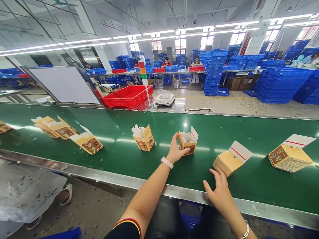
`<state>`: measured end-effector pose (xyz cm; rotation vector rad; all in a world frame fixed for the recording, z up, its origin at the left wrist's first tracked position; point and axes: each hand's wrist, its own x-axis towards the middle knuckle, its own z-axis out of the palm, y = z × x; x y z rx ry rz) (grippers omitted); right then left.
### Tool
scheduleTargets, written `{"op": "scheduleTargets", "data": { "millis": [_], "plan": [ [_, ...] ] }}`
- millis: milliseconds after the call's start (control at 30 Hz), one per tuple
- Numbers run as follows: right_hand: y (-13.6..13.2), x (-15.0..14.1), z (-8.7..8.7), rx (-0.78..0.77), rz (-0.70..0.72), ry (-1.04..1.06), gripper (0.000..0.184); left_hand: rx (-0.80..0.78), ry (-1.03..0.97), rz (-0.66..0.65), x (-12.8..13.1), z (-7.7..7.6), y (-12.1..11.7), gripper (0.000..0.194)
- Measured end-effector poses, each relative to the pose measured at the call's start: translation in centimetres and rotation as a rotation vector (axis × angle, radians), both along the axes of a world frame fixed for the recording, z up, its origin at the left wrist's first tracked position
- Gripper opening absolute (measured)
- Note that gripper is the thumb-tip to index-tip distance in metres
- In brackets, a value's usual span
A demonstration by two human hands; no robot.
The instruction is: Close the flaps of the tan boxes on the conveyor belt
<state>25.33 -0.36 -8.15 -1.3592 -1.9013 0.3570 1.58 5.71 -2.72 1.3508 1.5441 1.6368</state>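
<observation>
My left hand is closed about the near left corner of a small brown-and-yellow carton. Its thumb lies across the carton's front and its fingers are at the left side. That carton stands upright with its top flaps up. My right hand is open, fingers apart, just below a tilted carton whose white flap with a red strip points up to the right. Its fingertips are at the carton's lower edge; whether they touch it I cannot tell. Another open carton stands left of my left hand.
The cartons are on a green conveyor belt with a metal edge. One closed-looking carton lies at right, several flattened ones at left. Beyond are a red bin, a scale and stacked blue crates. A person's leg is lower left.
</observation>
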Motion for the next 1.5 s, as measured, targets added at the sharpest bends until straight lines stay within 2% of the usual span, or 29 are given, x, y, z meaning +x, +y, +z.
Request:
{"op": "scheduleTargets", "data": {
  "millis": [67, 200, 267, 367, 433, 500, 600, 700, 800, 833, 933, 1067, 1167, 1267, 1333, 1433, 1500],
  "plan": [
    [1.0, -0.7, 1.1, 0.052, 0.023, -0.005, 0.049, -0.025, 0.006, -0.043, 0.5, -0.5, 0.7, 0.080],
    [3.3, -3.0, 3.0, 0.085, 0.284, 0.002, 0.055, -0.058, 0.108, 0.103, 2.1, -1.3, -0.1, 0.074],
    [5.0, -4.1, 3.3, 0.078, 0.351, 0.007, 0.059, -0.030, 0.188, 0.103, 2.5, -1.3, -0.8, 0.068],
    [7.7, -5.0, 3.5, 0.070, 0.357, 0.068, 0.053, 0.057, 0.331, -0.022, 2.4, -0.9, -1.3, 0.041],
    [9.0, -5.1, 3.7, 0.085, 0.341, 0.105, 0.043, 0.059, 0.435, -0.097, 2.4, -0.5, -1.1, 0.020],
    [9.9, -4.9, 4.3, 0.084, 0.329, 0.145, 0.036, 0.009, 0.516, -0.141, 2.5, -0.1, -0.7, 0.016],
    [10.6, -4.6, 5.1, -0.046, 0.302, 0.323, 0.032, -0.049, 0.561, -0.192, 3.3, 0.6, 0.1, 0.021],
    [11.1, -4.5, 5.3, -0.183, 0.206, 0.488, 0.033, -0.124, 0.379, -0.214, 4.5, 1.2, 1.0, 0.023],
    [11.5, -4.7, 4.7, -0.240, 0.049, 0.590, 0.030, -0.195, 0.107, -0.152, 5.8, 1.4, 1.9, 0.010],
    [11.7, -4.8, 4.4, -0.267, -0.008, 0.630, 0.029, -0.222, -0.002, -0.127, 6.1, 1.4, 2.2, 0.011],
    [12.1, -5.0, 3.7, -0.376, -0.135, 0.737, 0.038, -0.353, -0.304, -0.131, 6.6, 1.1, 3.2, 0.032],
    [12.5, -4.7, 3.7, -0.493, -0.201, 0.820, 0.044, -0.510, -0.416, -0.238, 7.1, 0.8, 4.6, 0.033],
    [12.9, -4.1, 4.1, -0.555, -0.228, 0.833, 0.045, -0.555, -0.442, -0.245, 8.1, 1.0, 5.5, 0.033],
    [13.2, -3.3, 4.5, -0.569, -0.245, 0.835, 0.046, -0.528, -0.437, -0.224, 9.1, 1.8, 5.4, 0.031],
    [12.9, -2.7, 4.7, -0.512, -0.261, 0.839, 0.047, -0.458, -0.419, -0.191, 9.1, 2.3, 4.5, 0.029],
    [11.2, -1.6, 4.9, -0.349, -0.337, 0.833, 0.052, -0.279, -0.361, -0.106, 7.5, 2.2, 1.7, 0.023],
    [9.4, -1.4, 5.0, -0.112, -0.365, 0.749, 0.055, -0.033, -0.248, 0.071, 5.1, 1.3, -0.4, 0.021]
  ]
}}
